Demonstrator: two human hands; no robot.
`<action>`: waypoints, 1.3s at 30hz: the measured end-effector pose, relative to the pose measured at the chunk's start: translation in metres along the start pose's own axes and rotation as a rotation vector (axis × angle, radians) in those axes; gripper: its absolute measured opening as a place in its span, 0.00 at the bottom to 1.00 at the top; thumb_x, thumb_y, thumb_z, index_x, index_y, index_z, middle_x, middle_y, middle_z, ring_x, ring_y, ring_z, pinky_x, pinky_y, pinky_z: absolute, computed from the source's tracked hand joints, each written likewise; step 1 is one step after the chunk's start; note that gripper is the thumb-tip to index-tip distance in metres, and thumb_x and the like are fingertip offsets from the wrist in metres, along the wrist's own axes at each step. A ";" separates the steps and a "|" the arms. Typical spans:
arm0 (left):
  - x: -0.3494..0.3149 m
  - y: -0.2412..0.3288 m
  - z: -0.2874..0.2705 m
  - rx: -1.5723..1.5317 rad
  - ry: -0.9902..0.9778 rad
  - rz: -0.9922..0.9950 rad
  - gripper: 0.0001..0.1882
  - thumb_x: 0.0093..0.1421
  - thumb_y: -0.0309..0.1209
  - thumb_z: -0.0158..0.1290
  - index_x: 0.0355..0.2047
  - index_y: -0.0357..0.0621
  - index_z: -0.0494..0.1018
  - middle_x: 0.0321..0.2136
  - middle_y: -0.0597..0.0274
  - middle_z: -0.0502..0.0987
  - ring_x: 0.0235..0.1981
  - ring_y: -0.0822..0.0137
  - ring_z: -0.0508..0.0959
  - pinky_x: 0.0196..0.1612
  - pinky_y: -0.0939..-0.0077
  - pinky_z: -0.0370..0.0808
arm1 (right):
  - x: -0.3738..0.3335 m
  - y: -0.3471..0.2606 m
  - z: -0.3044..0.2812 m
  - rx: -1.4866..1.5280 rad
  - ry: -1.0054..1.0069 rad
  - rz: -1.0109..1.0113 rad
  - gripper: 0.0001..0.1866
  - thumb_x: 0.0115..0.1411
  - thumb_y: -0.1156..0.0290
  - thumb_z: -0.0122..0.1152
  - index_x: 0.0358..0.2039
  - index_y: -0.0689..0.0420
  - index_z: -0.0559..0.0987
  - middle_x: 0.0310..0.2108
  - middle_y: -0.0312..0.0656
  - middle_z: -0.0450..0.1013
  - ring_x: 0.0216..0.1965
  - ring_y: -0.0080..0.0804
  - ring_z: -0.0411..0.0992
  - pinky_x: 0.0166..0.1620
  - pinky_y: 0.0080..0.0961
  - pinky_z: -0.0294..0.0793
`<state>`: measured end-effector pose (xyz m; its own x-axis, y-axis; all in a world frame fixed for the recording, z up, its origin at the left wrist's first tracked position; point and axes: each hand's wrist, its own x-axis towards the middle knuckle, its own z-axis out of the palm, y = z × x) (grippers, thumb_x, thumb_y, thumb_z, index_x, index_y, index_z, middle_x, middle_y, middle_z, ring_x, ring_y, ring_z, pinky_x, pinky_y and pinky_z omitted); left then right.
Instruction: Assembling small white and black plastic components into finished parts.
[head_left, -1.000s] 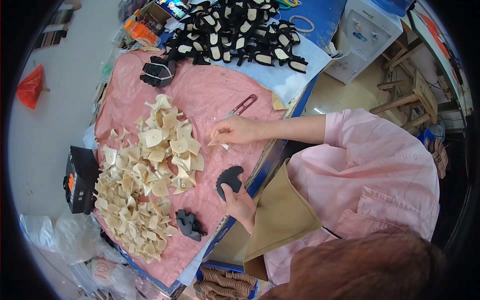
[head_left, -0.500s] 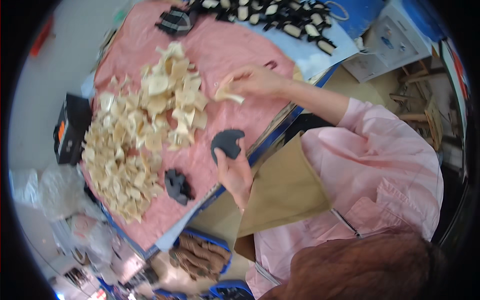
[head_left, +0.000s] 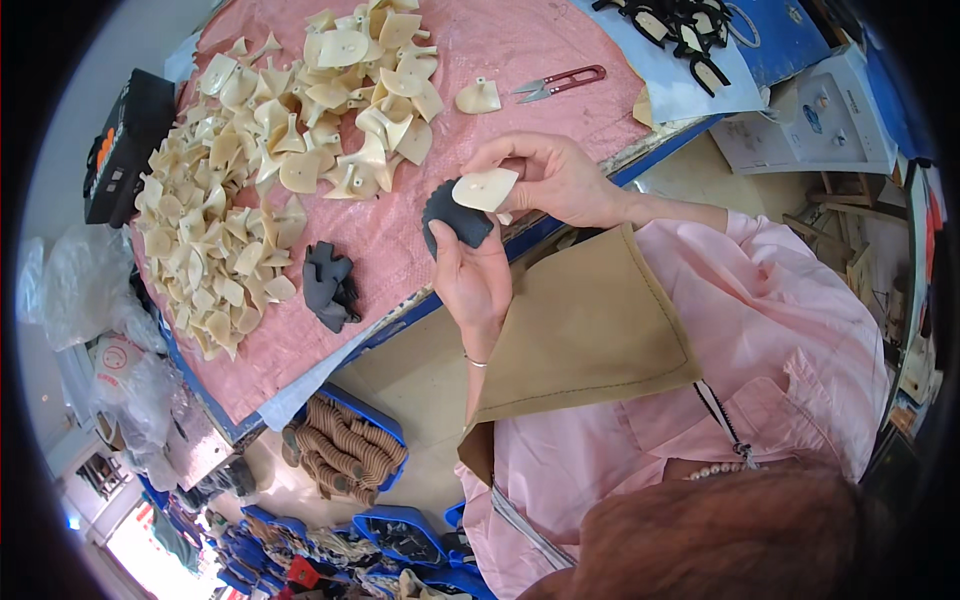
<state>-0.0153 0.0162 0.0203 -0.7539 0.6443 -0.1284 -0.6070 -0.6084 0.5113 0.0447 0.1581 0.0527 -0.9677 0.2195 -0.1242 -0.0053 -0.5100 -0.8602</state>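
Note:
My left hand (head_left: pixel 472 285) is closed on a dark grey, flat scalloped-edged piece of material (head_left: pixel 450 218) above the table's near edge. Pinched in my right hand (head_left: pixel 575 182) is a cream plastic shoe heel (head_left: pixel 486 188), its flat face showing and partly overlapping the grey piece. A large pile of similar cream heels (head_left: pixel 225 235) covers the left side of the pink-covered table (head_left: pixel 400 240). One lone heel (head_left: pixel 480 96) lies beside red-handled thread snips (head_left: pixel 562 84). A small stack of dark grey pieces (head_left: pixel 330 285) rests near the front edge.
Black-and-cream parts (head_left: pixel 690 30) lie on white sheeting at the far right. A black box (head_left: pixel 130 148) stands at the table's left end, with clear plastic bags (head_left: pixel 90 290) below. On the floor, a blue crate (head_left: pixel 385 420) holds brown ridged pieces. A white cabinet (head_left: pixel 815 120) is at right.
My right hand has come inward with the heel, bringing it over the grey piece in my left hand. The view has shifted, and the snips now show more fully.

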 end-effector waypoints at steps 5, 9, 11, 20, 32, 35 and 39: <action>-0.002 -0.005 0.003 -0.034 0.000 0.019 0.19 0.67 0.36 0.36 0.54 0.38 0.60 0.54 0.57 0.65 0.56 0.64 0.64 0.60 0.66 0.59 | 0.000 0.015 0.001 -0.204 0.034 -0.232 0.12 0.53 0.85 0.57 0.39 0.61 0.77 0.48 0.46 0.69 0.46 0.28 0.71 0.44 0.22 0.76; -0.001 -0.006 0.004 -0.027 -0.023 0.031 0.18 0.66 0.36 0.38 0.52 0.39 0.62 0.52 0.59 0.67 0.54 0.64 0.66 0.59 0.62 0.59 | 0.001 0.022 0.003 -0.201 0.011 -0.303 0.11 0.52 0.85 0.57 0.36 0.60 0.78 0.47 0.46 0.68 0.50 0.32 0.69 0.48 0.25 0.75; -0.002 -0.006 0.005 -0.031 -0.005 0.026 0.18 0.66 0.36 0.37 0.52 0.39 0.63 0.52 0.59 0.67 0.54 0.64 0.66 0.59 0.61 0.59 | 0.002 0.029 0.001 -0.217 -0.001 -0.357 0.11 0.52 0.86 0.57 0.36 0.60 0.78 0.47 0.45 0.68 0.50 0.33 0.69 0.49 0.26 0.75; -0.003 -0.008 0.004 -0.018 0.051 -0.012 0.18 0.67 0.37 0.34 0.51 0.40 0.63 0.50 0.59 0.68 0.52 0.64 0.67 0.57 0.61 0.61 | 0.001 0.036 -0.005 -0.340 -0.009 -0.503 0.11 0.53 0.86 0.56 0.36 0.61 0.78 0.46 0.46 0.69 0.51 0.35 0.67 0.51 0.28 0.72; -0.003 -0.009 0.005 0.018 0.067 -0.024 0.18 0.68 0.37 0.33 0.52 0.40 0.62 0.51 0.59 0.66 0.51 0.65 0.66 0.56 0.60 0.61 | 0.002 0.038 -0.007 -0.456 -0.027 -0.590 0.11 0.54 0.85 0.55 0.37 0.61 0.78 0.46 0.46 0.70 0.49 0.33 0.69 0.48 0.24 0.73; -0.004 -0.007 0.008 0.020 0.056 -0.025 0.18 0.68 0.37 0.32 0.52 0.40 0.61 0.51 0.59 0.66 0.51 0.65 0.66 0.56 0.60 0.61 | 0.003 0.038 -0.004 -0.445 -0.009 -0.597 0.11 0.53 0.85 0.56 0.36 0.61 0.78 0.45 0.45 0.70 0.45 0.30 0.71 0.44 0.22 0.75; -0.005 -0.007 0.009 0.002 0.050 -0.025 0.18 0.68 0.36 0.32 0.53 0.40 0.61 0.51 0.60 0.66 0.52 0.66 0.66 0.56 0.61 0.60 | 0.003 0.037 -0.003 -0.446 0.003 -0.619 0.11 0.52 0.86 0.57 0.36 0.61 0.79 0.43 0.45 0.71 0.43 0.28 0.72 0.41 0.20 0.78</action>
<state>-0.0053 0.0216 0.0250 -0.7500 0.6355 -0.1836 -0.6255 -0.5911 0.5092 0.0421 0.1423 0.0186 -0.8204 0.3589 0.4450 -0.4436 0.0913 -0.8915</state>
